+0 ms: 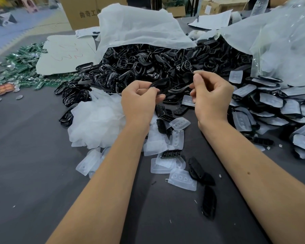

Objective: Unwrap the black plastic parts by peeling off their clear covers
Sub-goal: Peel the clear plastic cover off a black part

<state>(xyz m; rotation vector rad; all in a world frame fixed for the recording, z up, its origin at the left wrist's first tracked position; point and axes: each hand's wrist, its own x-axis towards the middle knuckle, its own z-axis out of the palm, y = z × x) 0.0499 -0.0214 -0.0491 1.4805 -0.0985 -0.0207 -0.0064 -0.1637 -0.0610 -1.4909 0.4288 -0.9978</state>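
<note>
A dark grey table (33, 173) fills the view from the head camera, and most of its far half is taken up by a big heap of black parts (148, 67) spilling out from under a white plastic sheet (139, 29). A second, clearer plastic bag (280, 41) rises at the far right, and below it lies a spread of wrapped parts (280, 106), each black piece still under its cloudy cover. Just left of the person's left forearm sits a pile of peeled clear covers (95, 120), with more loose covers (181, 178) scattered on the table between the two forearms. At the far left lies a sheet of pale card (65, 53) and beside it a scatter of green circuit boards (21, 67). A brown cardboard box (81, 11) stands behind the table. Several bare black pieces (209, 201) lie near the right forearm. Both hands are raised above the table in front of the heap. The left hand (139, 101) has its fingers curled and pinches one end of a black frame-shaped part (163, 86), which is held in the air between the two hands. The right hand (211, 95) is curled too, thumb and forefinger pressed together near the part's other end; whether they pinch the part itself or a thin clear film cannot be told.
</note>
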